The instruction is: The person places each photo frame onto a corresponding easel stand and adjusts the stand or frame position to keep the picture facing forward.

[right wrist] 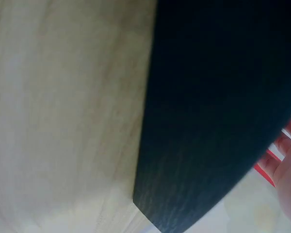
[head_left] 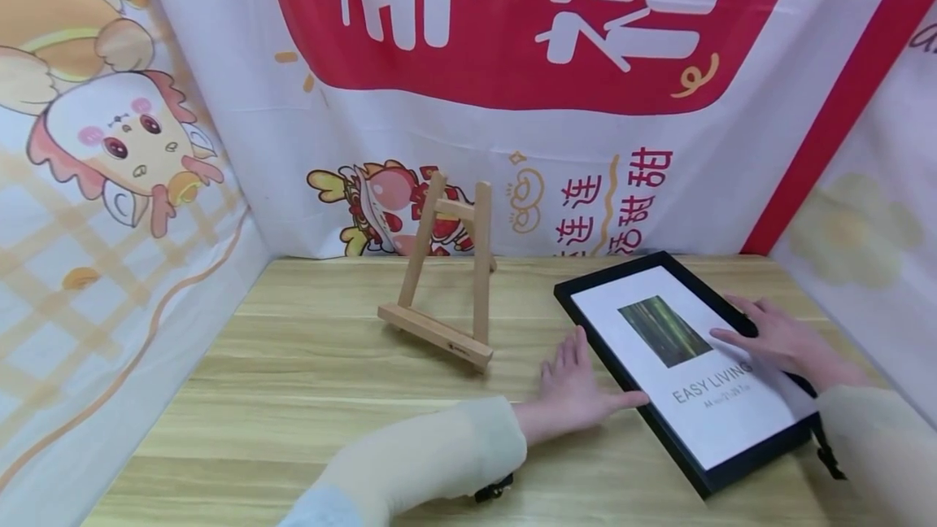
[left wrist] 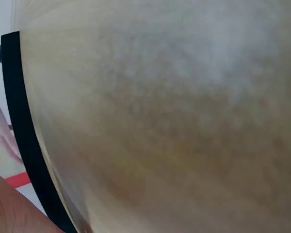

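Right of the wooden easel [head_left: 446, 271], a black-framed picture [head_left: 688, 364] lies flat on the tabletop [head_left: 293, 397]: white mat, green photo. Left hand [head_left: 574, 389] rests flat touching its edge; right hand [head_left: 776, 340] lies flat, fingers straight, on it.

Print in the black picture frame [head_left: 684, 364], lying flat on the desk [head_left: 307, 364] between the left grip [head_left: 574, 393] and the right grip [head_left: 779, 340]: "EASY LIVING" in grey capitals, just beside the right grip's fingers, which cover the end of the word; the smaller line beneath it is too fine to read. Backdrop banner [head_left: 512, 104], well beyond both grips: large white Chinese characters on a red field, cut off by the top edge and not legible as whole words. Lower on the banner, beyond the frame: vertical red characters, "连连" and "甜甜" readable, the rest partly hidden.
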{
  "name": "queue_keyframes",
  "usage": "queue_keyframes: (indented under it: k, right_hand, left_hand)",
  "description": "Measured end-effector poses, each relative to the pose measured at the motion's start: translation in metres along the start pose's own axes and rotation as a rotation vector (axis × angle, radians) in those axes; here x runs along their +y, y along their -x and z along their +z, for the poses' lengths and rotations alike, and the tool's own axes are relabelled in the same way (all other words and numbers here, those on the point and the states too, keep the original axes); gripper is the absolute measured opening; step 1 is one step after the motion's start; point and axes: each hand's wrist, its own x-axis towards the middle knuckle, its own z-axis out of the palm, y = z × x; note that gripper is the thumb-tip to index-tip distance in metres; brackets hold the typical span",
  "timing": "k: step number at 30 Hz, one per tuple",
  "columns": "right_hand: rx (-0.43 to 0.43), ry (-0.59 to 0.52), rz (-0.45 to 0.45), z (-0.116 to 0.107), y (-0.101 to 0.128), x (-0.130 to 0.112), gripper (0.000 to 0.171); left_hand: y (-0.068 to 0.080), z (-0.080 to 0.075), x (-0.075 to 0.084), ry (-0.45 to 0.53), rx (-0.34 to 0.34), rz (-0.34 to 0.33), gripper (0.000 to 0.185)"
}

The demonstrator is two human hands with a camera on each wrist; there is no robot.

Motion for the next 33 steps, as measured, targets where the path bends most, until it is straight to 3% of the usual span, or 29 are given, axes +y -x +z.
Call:
queue_keyframes:
  k: [6, 17, 33]
  right_hand:
    - [-0.020, 0.014, 0.012, -0.001, 0.000, 0.005, 0.103]
    - [-0.032, -0.010, 0.026, -0.002, 0.003, -0.001, 0.103]
    - [-0.024, -0.059, -0.026, 0.001, 0.017, -0.020, 0.107]
  left_hand:
    - [0.002, 0.005, 0.006, -0.054, -0.003, -0.011, 0.127]
    - [0.000, 0.011, 0.010, -0.042, -0.020, -0.013, 0.120]
    - [-0.011, 0.001, -0.009, -0.052, -0.034, 0.023, 0.123]
